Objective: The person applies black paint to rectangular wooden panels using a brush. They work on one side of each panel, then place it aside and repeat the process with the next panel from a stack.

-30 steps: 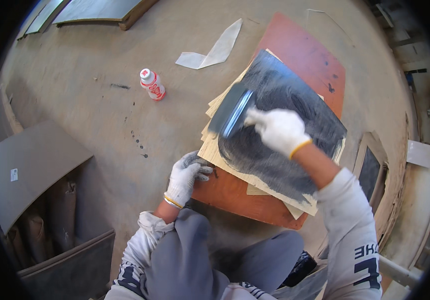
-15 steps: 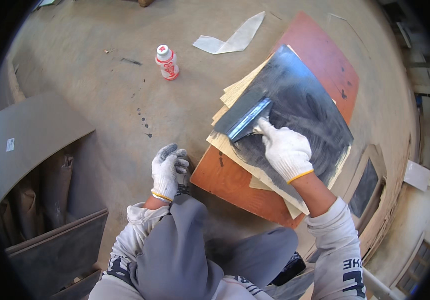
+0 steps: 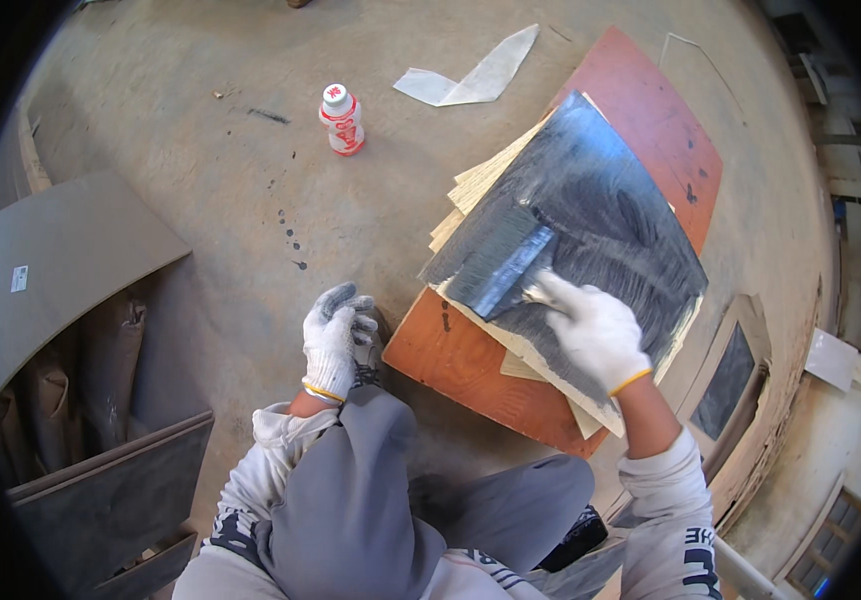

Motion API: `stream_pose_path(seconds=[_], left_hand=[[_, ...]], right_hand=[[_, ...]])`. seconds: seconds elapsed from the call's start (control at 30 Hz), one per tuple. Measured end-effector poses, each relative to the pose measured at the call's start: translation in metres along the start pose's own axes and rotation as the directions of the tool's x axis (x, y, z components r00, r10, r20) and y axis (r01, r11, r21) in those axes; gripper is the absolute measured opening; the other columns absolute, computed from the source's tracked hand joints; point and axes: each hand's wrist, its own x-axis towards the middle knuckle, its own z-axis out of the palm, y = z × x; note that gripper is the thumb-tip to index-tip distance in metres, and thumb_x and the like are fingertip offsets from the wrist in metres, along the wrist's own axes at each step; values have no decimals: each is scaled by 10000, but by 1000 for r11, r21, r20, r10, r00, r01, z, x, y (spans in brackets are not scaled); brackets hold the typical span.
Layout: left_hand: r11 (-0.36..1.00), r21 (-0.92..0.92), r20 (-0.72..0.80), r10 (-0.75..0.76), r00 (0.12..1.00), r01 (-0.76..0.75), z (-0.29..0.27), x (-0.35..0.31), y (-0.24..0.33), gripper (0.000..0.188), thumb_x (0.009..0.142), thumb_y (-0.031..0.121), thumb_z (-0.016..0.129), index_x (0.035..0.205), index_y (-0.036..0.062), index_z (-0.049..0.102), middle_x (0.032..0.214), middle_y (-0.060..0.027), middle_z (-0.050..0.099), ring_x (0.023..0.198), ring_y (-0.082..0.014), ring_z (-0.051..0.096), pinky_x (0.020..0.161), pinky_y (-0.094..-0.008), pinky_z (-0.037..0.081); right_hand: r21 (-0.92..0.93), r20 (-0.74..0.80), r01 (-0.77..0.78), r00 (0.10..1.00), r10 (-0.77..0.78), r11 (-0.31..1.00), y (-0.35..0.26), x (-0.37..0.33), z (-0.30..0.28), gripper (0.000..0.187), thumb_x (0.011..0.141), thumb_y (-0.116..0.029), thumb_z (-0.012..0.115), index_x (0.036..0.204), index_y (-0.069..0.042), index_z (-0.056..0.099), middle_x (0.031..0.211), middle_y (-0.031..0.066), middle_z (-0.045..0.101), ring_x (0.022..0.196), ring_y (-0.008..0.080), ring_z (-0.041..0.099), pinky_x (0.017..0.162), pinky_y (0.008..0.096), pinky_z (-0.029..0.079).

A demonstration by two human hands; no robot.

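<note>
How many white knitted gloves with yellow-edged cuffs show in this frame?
2: one on the left hand, near the grey trouser leg; one on the right hand, holding a wide dark brush with a shiny band.

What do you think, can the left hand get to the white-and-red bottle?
Probably yes, with a forward stretch: the left hand appears to hold nothing, and nothing seems to stand between it and the bottle on the floor.

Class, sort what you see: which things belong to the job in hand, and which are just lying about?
In the job:
- wide brush, in the right grip
- dark-coated sheet under it
- pale sheets beneath
- reddish board below those

Apparently lying about:
- white-and-red bottle
- bent white strip
- grey panel, left
</note>
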Motion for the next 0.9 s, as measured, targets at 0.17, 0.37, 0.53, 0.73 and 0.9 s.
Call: stream_pose_path(seconds=[0.17, 0.37, 0.53, 0.73, 0.9], left_hand=[[1000, -28, -17, -9, 1000, 9, -12, 4, -2, 420, 1005, 3, 521, 1417, -59, 574, 1108, -183, 770, 715, -183, 717, 591, -280, 570], [999, 30, 28, -15, 1000, 14, -7, 4, 0, 414, 1019, 43, 535, 1421, -56, 563, 1150, -194, 758, 770, -189, 723, 635, -286, 573], [999, 39, 49, 4, 999, -6, -3, 4, 1, 413, 1018, 34, 528, 1419, -56, 568, 1141, -185, 760, 773, -184, 719, 649, -289, 573], [999, 43, 57, 7, 998, -10, 2, -2, -2, 402, 1020, 20, 519, 1411, -55, 578, 1120, -173, 766, 748, -173, 713, 623, -276, 570], [996, 73, 75, 40, 996, -45, -7, -4, 1, 445, 1013, 79, 555, 1434, -68, 557, 1158, -189, 756, 804, -189, 718, 675, -289, 572]], right_hand=[[964, 211, -245, 943, 258, 106, 74, -33, -9, 539, 883, -34, 771, 1398, 40, 631, 1177, 215, 780, 851, 161, 712, 721, 239, 558], [831, -57, 369, 801, 596, -416, 40, -19, 66, 264, 1055, -68, 645, 1317, -98, 638, 1254, 148, 723, 854, 167, 709, 649, 301, 574], [877, 82, 288, 700, 709, -386, 28, 24, 67, 117, 1059, -78, 650, 1151, -149, 633, 1118, 133, 771, 665, 129, 661, 463, 238, 444], [922, 0, 236, 794, 608, -308, 33, 41, 63, 109, 1042, -56, 661, 1145, -89, 644, 1050, 186, 770, 600, 141, 650, 439, 257, 444], [991, -8, 69, 883, 470, -113, 59, 32, 40, 121, 997, -60, 710, 1107, -23, 675, 1031, 203, 770, 598, 146, 667, 434, 242, 462]])
